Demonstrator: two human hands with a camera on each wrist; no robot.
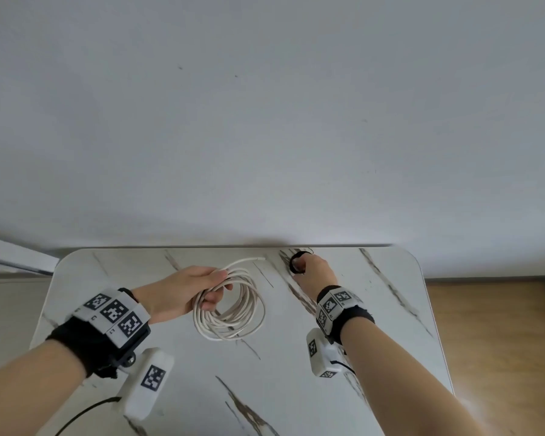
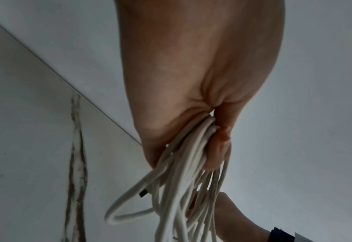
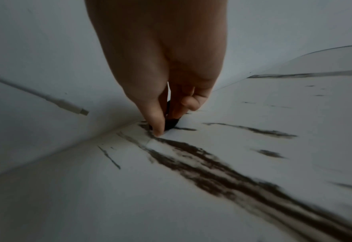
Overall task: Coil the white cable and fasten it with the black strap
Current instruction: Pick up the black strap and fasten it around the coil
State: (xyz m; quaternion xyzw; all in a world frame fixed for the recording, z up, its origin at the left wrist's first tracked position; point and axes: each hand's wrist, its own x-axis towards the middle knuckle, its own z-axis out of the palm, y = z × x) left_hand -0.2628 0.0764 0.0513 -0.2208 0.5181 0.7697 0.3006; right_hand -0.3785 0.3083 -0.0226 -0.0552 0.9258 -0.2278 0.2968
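Observation:
The white cable is wound into a coil of several loops over the middle of the marble table. My left hand grips the coil at its upper left, fingers curled round the bundle of strands. One free cable end with its plug sticks out toward the back edge. The black strap lies curled in a ring at the table's far edge. My right hand is on it, thumb and fingers pinching the black strap against the tabletop.
A pale wall rises right behind the table's back edge. Wooden floor shows to the right of the table. Both wrists carry white camera units with black-and-white markers, and a black lead hangs at the lower left.

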